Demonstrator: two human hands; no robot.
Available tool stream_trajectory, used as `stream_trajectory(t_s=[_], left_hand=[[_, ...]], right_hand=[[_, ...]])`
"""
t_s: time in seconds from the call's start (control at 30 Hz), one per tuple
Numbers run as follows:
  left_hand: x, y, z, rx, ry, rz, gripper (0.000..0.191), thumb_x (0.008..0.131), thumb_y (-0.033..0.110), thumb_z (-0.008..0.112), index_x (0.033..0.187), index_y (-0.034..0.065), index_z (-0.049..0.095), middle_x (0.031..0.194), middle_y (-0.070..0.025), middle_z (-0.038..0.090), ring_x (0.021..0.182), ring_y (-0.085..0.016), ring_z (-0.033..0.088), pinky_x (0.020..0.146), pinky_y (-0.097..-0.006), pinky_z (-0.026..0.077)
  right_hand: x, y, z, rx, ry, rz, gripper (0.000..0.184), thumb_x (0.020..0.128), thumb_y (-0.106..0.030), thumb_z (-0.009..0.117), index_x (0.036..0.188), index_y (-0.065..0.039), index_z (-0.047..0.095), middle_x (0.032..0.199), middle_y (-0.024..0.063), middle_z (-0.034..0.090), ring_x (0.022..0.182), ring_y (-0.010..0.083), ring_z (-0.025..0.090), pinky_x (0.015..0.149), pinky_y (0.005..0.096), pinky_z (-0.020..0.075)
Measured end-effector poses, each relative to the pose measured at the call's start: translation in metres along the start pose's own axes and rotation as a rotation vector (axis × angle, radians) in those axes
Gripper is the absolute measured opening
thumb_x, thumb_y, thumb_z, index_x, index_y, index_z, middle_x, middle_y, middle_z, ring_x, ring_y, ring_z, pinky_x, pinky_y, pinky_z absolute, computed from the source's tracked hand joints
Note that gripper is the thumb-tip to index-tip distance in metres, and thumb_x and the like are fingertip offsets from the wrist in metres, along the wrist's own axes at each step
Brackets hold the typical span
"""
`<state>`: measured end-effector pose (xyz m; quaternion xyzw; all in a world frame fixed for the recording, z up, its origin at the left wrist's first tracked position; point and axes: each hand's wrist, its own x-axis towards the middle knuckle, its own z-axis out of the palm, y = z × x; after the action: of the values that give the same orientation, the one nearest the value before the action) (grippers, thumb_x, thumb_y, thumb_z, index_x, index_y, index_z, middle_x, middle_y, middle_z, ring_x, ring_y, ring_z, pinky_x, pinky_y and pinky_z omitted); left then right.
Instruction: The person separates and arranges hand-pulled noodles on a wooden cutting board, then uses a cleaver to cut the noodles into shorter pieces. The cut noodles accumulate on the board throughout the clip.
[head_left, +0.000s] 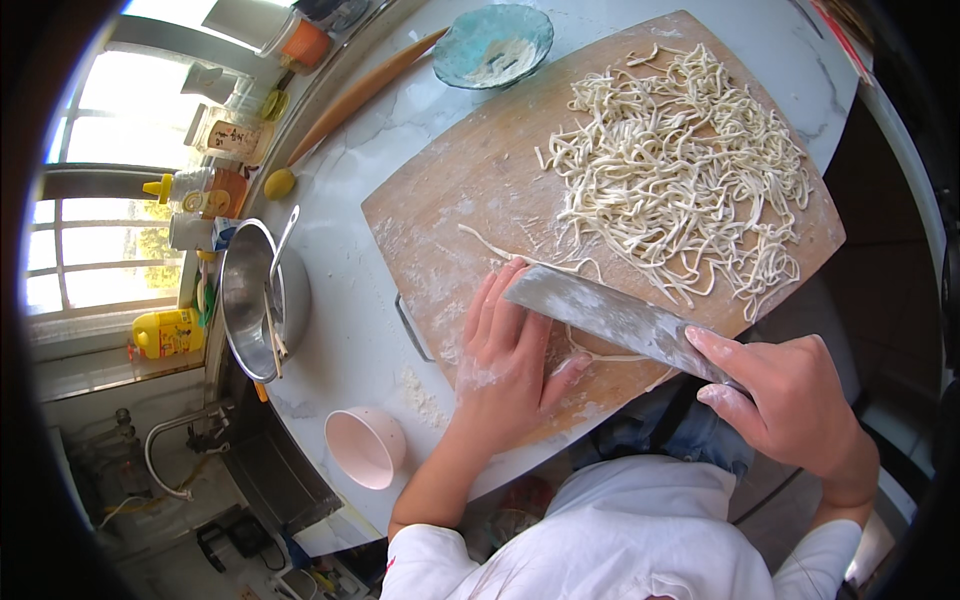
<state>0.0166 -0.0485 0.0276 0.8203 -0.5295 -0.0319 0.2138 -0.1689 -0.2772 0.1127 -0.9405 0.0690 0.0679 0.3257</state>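
Note:
My right hand (795, 401) grips a flour-dusted kitchen cleaver (600, 311), its thumb and fingers around the near end. The blade slants over the near part of a floured wooden board (465, 176). My left hand (499, 337) rests on the board with thumb and fingers apart. The blade's far end covers part of those fingers. A thin dough strip (487, 244) lies by the left fingertips, and another strand (607, 358) shows below the blade. Beyond the cleaver spreads a loose heap of cut noodles (675, 172).
A glass bowl (493, 45) of flour stands behind the board beside a tapered wooden rolling pin (367, 90). To the left are a steel basin (247, 300) with chopsticks, a yellow lemon-like fruit (279, 184) and a pink bowl (365, 448). A sink (277, 472) lies at lower left.

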Motion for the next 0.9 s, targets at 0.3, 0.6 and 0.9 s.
stream_trajectory(t_s=[0.3, 0.6, 0.9], left_hand=[[0.0007, 0.0006, -0.0007, -0.004, 0.012, 0.006, 0.061, 0.086, 0.039, 0.076, 0.121, -0.0091, 0.064, 0.138, -0.0267, 0.054, 0.142, -0.046, 0.045, 0.120, -0.0586, 0.035], [0.0038, 0.0019, -0.0030, -0.019, 0.019, 0.013, 0.058, 0.081, 0.033, 0.079, 0.118, -0.0086, 0.066, 0.133, -0.0254, 0.057, 0.139, -0.046, 0.048, 0.117, -0.0600, 0.037], [0.0017, 0.0015, -0.0012, -0.012, 0.031, 0.006, 0.054, 0.081, 0.033, 0.079, 0.115, -0.0071, 0.068, 0.132, -0.0259, 0.058, 0.139, -0.047, 0.049, 0.116, -0.0612, 0.037]], right_hand=[[0.0059, 0.0000, -0.0019, 0.062, -0.010, 0.000, 0.050, 0.083, -0.010, 0.077, 0.130, 0.004, 0.068, 0.087, 0.0197, 0.074, 0.068, 0.0335, 0.071, 0.061, 0.0369, 0.0551], [0.0077, 0.0026, -0.0011, 0.051, -0.006, -0.005, 0.047, 0.086, -0.010, 0.075, 0.131, 0.002, 0.068, 0.082, 0.0178, 0.073, 0.066, 0.0329, 0.071, 0.059, 0.0375, 0.0547], [0.0079, -0.0022, -0.0079, 0.029, -0.053, -0.004, 0.051, 0.088, -0.012, 0.075, 0.136, 0.000, 0.065, 0.072, 0.0138, 0.068, 0.059, 0.0315, 0.066, 0.055, 0.0387, 0.0508]])
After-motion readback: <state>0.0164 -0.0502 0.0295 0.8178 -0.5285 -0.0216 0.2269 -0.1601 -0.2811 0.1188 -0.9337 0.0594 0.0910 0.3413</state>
